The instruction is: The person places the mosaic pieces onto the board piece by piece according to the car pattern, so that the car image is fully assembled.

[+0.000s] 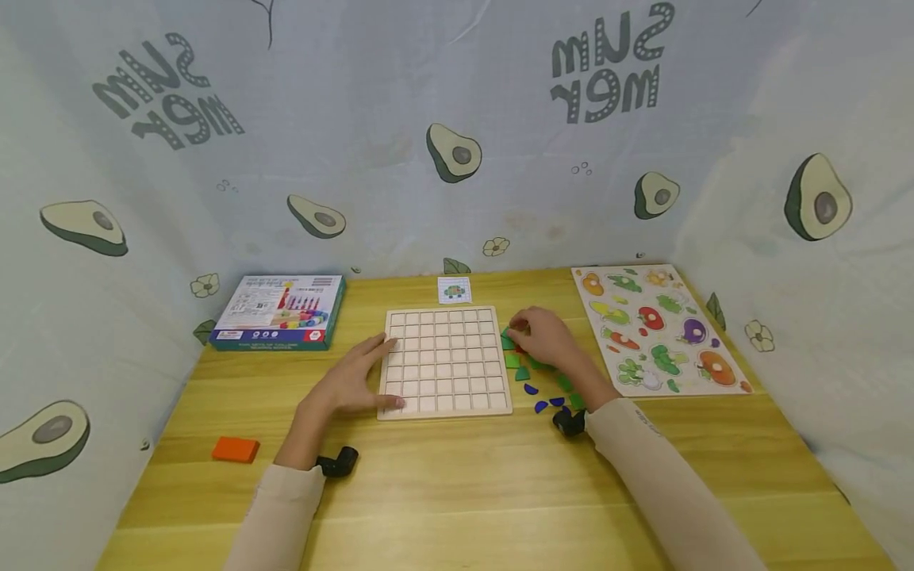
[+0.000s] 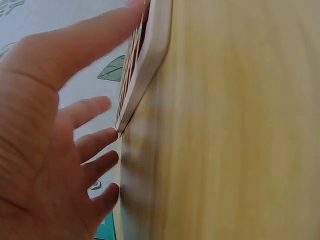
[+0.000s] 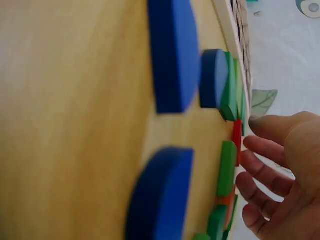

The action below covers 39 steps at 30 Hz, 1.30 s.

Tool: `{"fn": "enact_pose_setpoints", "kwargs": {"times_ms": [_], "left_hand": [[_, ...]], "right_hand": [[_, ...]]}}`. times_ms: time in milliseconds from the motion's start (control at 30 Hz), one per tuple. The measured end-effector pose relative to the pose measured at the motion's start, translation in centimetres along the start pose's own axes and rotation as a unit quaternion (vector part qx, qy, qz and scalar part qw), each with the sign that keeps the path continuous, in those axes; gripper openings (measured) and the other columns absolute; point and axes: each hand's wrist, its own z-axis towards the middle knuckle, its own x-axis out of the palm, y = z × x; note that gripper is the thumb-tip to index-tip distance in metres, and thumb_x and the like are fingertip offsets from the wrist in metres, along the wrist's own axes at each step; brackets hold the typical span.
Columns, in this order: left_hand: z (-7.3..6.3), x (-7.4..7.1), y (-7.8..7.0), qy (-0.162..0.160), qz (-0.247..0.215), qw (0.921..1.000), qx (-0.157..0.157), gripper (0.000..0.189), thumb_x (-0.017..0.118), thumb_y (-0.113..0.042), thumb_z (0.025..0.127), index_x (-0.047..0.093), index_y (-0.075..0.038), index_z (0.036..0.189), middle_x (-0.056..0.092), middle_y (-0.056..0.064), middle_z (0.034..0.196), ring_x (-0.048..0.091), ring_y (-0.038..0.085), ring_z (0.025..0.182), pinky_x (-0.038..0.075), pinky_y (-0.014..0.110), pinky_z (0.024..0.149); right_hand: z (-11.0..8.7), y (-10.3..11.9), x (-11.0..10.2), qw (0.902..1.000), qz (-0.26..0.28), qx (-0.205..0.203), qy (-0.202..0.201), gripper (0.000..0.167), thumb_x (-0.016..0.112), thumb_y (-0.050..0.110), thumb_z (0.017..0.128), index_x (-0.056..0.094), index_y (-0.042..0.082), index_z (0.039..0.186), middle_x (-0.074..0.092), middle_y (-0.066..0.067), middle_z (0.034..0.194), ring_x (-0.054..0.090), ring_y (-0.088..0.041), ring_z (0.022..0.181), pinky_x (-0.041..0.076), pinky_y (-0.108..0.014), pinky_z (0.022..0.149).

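Note:
A pale wooden grid board point(image 1: 446, 365) lies flat on the table. My left hand point(image 1: 350, 381) is at its left side, fingers and thumb spread, with the thumb reaching over the frame near the front corner. Right of the board are small coloured blocks: green squares point(image 1: 512, 361), blue half-rounds point(image 1: 531, 388) and a red block point(image 3: 237, 142). My right hand point(image 1: 546, 337) hovers low over the far blocks, fingers loosely bent. In the right wrist view its thumb and fingertips are close to the red and green blocks, with nothing visible between them.
Behind the board stands a small picture card point(image 1: 454, 290). A boxed set point(image 1: 278, 313) lies at the back left, and an orange block point(image 1: 236, 450) at the front left. To the right lies a vegetable puzzle board point(image 1: 657, 333). Printed cloth point(image 1: 385, 119) hangs around the table.

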Motion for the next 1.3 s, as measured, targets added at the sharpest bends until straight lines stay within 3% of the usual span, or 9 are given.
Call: {"fn": "enact_pose_setpoints", "kwargs": {"times_ms": [133, 300, 533, 1000, 1300], "left_hand": [[-0.1, 0.2, 0.2, 0.016, -0.007, 0.9998, -0.011, 0.113, 0.080, -0.067, 0.075, 0.029, -0.022, 0.165, 0.014, 0.009, 0.174, 0.016, 0.038, 0.160, 0.027, 0.064, 0.123], [0.0, 0.2, 0.3, 0.021, -0.008, 0.9997, -0.013, 0.115, 0.080, -0.069, 0.074, 0.029, -0.021, 0.165, 0.013, 0.008, 0.175, 0.015, 0.038, 0.160, 0.026, 0.065, 0.124], [0.0, 0.0, 0.4, 0.024, -0.015, 0.9995, -0.017, 0.117, 0.082, -0.067, 0.073, 0.027, -0.020, 0.165, 0.015, 0.008, 0.174, 0.015, 0.038, 0.160, 0.023, 0.064, 0.125], [0.2, 0.0, 0.2, 0.028, -0.029, 0.9990, -0.022, 0.118, 0.086, -0.064, 0.071, 0.028, -0.022, 0.165, 0.013, 0.005, 0.175, 0.014, 0.036, 0.160, 0.025, 0.063, 0.125], [0.2, 0.1, 0.4, 0.030, -0.022, 0.9992, -0.014, 0.116, 0.085, -0.063, 0.073, 0.028, -0.019, 0.165, 0.012, 0.006, 0.175, 0.013, 0.038, 0.160, 0.024, 0.063, 0.125]], "right_hand": [[0.2, 0.0, 0.3, 1.0000, 0.005, 0.007, 0.000, 0.032, 0.067, 0.028, 0.101, 0.073, 0.003, 0.121, 0.070, -0.014, 0.114, 0.066, -0.032, 0.105, 0.056, -0.049, 0.092], [0.1, 0.0, -0.1, 0.9996, 0.022, 0.017, -0.001, 0.030, 0.066, 0.024, 0.102, 0.073, 0.003, 0.123, 0.070, -0.015, 0.116, 0.065, -0.034, 0.108, 0.055, -0.051, 0.094], [0.0, -0.4, -0.4, 0.9995, 0.021, 0.020, 0.008, 0.037, 0.070, 0.030, 0.099, 0.072, 0.002, 0.123, 0.070, -0.016, 0.118, 0.065, -0.033, 0.108, 0.055, -0.050, 0.095], [0.2, -0.6, -0.2, 0.9996, 0.019, 0.015, 0.011, 0.032, 0.071, 0.025, 0.099, 0.073, 0.001, 0.120, 0.070, -0.016, 0.114, 0.065, -0.032, 0.104, 0.056, -0.050, 0.093], [0.1, 0.9, -0.1, 0.9992, 0.039, 0.011, 0.005, 0.031, 0.070, 0.024, 0.100, 0.071, 0.003, 0.123, 0.074, -0.011, 0.106, 0.067, -0.026, 0.096, 0.057, -0.045, 0.087]]}}
